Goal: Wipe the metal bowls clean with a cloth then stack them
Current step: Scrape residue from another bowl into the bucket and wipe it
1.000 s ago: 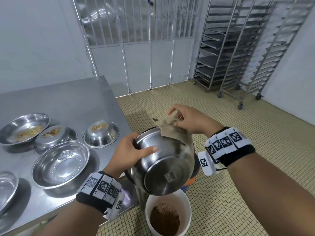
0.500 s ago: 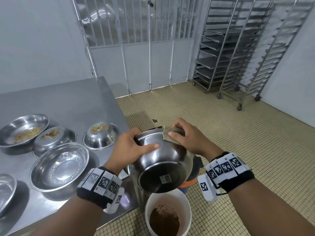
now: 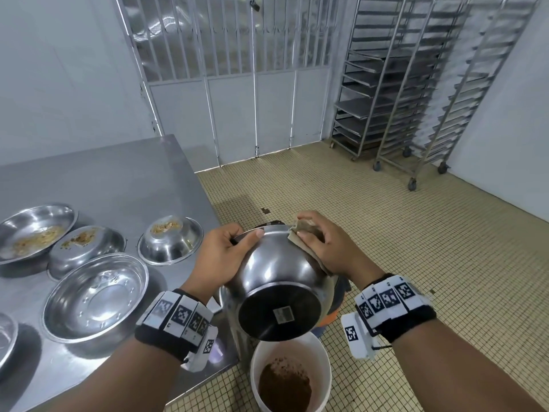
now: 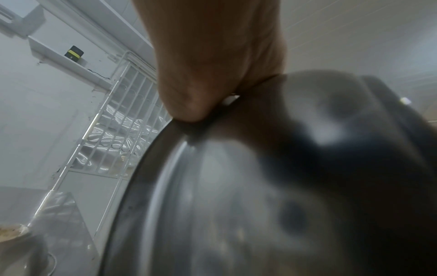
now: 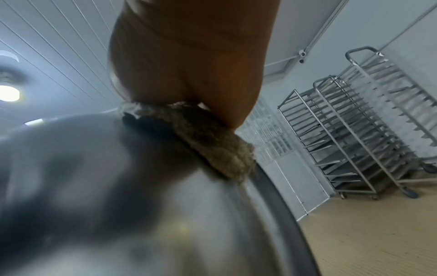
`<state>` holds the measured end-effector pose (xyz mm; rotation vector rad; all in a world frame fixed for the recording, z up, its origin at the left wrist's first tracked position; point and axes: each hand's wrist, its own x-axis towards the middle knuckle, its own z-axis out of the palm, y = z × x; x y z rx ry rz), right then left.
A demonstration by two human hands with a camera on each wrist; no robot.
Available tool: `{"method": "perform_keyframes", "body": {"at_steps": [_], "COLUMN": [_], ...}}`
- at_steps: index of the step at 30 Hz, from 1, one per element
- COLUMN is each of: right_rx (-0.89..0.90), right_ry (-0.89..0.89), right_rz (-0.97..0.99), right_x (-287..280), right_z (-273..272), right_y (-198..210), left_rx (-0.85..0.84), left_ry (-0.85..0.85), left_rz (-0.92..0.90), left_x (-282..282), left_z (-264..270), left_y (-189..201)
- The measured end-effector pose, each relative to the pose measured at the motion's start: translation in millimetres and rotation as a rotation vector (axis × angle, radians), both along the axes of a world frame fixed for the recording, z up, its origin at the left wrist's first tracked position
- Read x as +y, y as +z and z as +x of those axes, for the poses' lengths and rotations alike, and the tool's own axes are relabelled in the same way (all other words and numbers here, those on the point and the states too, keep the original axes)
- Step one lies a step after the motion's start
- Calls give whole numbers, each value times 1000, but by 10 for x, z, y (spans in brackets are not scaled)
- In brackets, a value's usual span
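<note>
While two tall tray racks stand far right against the wall, the steel bench fills the left, carrying five bowls. Three far ones hold crumbs: a wide bowl, a middle bowl, a small bowl. Nearer sits a clean-looking bowl; another bowl's rim shows at the left edge.

Off the bench's near right corner, the held bowl is tipped with its base toward the camera, above a white bucket of brown waste.

Left hand grip: thumb and fingers curled over the left rim. Right hand grip: fingers curled on the tan cloth, pressing it to the bowl's far right rim.

Change: a second ago the cloth was lifted, loosely draped above the rim; now it is bunched and pressed flat, lower on the wall. Judgement: wiping of the outside is under way; the three soiled bowls and the stacking remain.
</note>
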<state>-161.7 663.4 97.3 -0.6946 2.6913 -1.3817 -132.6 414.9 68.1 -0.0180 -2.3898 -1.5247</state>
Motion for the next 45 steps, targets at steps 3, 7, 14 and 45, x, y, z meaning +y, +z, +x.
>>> {"method": "perform_keyframes", "body": {"at_steps": [3, 7, 14, 45], "right_rx": [70, 74, 103, 637], "right_ry": [-6, -3, -27, -298], "right_rz": [3, 45, 102, -70], "right_x": [-11, 4, -10, 165], "right_z": [-11, 20, -19, 106], "right_y": [81, 29, -20, 413], "left_rx": [-8, 3, 21, 91], "left_ry": [11, -5, -6, -51], "left_rz": [21, 10, -28, 0], "left_x": [35, 64, 120, 245], "left_z": [-5, -21, -5, -205], "left_y": [49, 103, 134, 236]}}
